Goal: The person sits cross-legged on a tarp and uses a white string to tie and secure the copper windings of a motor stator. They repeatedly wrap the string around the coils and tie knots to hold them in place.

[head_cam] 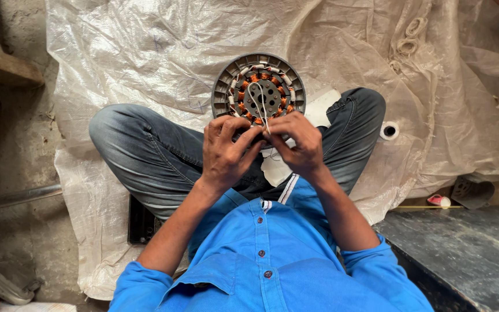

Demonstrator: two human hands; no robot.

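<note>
Stator winding partly tied, both hands busy at its near edge

On the plastic sheet (145, 52), the round stator (259, 86) rests against the legs, copper coils wound; the left hand (224, 151) and right hand (299, 144) pinch a white cord (259, 104), lacing apparently unfinished.

I see my left hand (224, 151) and right hand (299, 144) together at the near edge of a round motor stator (259, 86) with copper windings, pinching a thin white string (259, 104) that loops across its centre. It rests between my crossed knees on a pale plastic sheet (145, 52). A white tape roll (389, 130) lies to the right.
</note>
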